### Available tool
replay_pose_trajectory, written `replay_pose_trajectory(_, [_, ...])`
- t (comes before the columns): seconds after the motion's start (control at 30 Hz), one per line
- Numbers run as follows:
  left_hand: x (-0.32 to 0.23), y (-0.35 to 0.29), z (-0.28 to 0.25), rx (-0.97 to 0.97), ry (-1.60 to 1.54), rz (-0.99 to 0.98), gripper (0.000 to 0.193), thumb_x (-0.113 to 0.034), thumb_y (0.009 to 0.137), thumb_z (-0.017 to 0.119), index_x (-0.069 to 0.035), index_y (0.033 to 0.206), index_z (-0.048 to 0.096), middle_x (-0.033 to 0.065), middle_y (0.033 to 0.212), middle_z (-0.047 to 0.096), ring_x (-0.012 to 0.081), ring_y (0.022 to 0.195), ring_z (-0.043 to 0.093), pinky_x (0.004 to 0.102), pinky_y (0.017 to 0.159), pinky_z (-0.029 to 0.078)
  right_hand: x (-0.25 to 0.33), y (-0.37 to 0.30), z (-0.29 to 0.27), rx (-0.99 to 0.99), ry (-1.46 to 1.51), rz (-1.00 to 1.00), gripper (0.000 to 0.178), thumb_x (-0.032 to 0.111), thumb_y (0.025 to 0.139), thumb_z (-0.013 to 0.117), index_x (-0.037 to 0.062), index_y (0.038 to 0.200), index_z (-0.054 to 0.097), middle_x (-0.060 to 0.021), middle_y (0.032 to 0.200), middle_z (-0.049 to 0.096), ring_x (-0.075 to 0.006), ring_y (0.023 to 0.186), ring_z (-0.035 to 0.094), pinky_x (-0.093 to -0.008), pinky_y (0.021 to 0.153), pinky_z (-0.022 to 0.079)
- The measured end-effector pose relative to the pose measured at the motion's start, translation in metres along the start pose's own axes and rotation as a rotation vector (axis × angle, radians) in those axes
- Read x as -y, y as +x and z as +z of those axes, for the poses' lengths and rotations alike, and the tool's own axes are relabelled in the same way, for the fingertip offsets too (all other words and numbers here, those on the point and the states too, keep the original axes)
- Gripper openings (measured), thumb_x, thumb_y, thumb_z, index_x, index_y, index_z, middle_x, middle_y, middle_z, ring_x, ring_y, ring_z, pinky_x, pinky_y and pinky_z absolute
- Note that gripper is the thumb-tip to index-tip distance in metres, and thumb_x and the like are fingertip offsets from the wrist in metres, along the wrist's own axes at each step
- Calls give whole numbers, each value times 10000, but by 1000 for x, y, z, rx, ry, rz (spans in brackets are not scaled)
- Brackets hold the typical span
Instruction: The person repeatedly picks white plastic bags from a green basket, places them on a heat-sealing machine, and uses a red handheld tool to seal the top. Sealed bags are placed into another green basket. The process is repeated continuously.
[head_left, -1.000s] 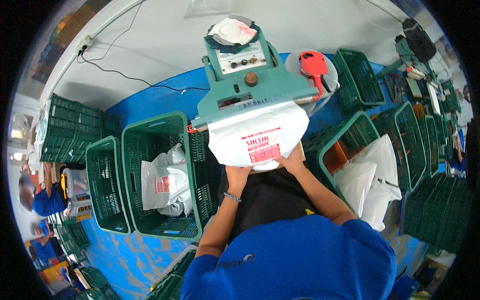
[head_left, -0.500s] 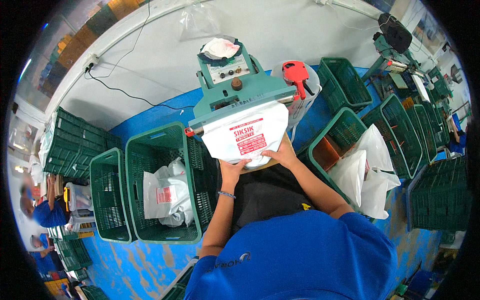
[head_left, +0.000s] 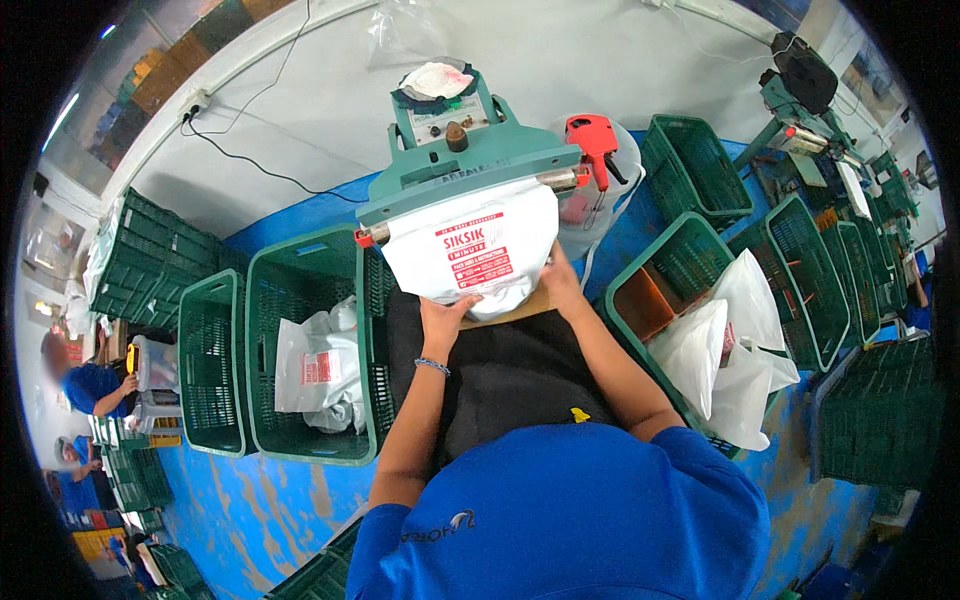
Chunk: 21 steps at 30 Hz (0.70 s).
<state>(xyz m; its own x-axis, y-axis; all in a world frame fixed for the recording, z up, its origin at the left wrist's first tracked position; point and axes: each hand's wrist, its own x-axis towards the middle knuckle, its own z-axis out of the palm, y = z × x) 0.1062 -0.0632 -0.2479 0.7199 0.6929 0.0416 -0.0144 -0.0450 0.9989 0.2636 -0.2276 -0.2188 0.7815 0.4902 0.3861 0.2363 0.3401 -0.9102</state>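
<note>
A white plastic bag [head_left: 510, 255] with red print lies flat in front of me, its far edge at the jaw of a green heat sealer [head_left: 440, 192]. My left hand [head_left: 445, 322] grips the bag's near left edge, thumb on top and the other fingers hidden beneath. At the near right edge, my right hand [head_left: 561, 284] is closed on the same bag, its fingers partly out of sight. Under the bag's near side shows a strip of brown board [head_left: 515, 328].
Left of me, a green crate [head_left: 310, 447] holds white printed bags [head_left: 335, 385]. Filled white bags [head_left: 735, 345] lean in another crate [head_left: 660, 255] on my right. A red label gun [head_left: 592, 143] rests on a whitish container [head_left: 620, 185] beside the sealer. Other people work far left.
My right hand has shifted from the bag's near edge toward its right side. The bag's near part looks fuller. The whole view has shifted slightly.
</note>
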Motion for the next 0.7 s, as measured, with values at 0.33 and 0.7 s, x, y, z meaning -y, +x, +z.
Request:
replay_pose_trajectory(0.33, [2, 3, 5, -62, 17, 28, 643, -37, 621, 843, 91, 1106, 441, 171, 1049, 601, 227, 963, 581, 324, 859, 482, -8, 118, -41, 89, -617, 118, 409, 67, 864, 396, 86, 1265, 469, -198, 1155, 592, -274, 993, 587, -363, 861, 438])
replay_pose_trajectory(0.7, [-14, -4, 6, -23, 23, -71, 519, 34, 603, 820, 110, 1035, 543, 155, 998, 642, 210, 892, 625, 314, 800, 511, -1, 156, -35, 44, 148, 655, 269, 177, 837, 498, 111, 1085, 578, -6, 708, 527, -79, 508, 411, -237, 441, 291])
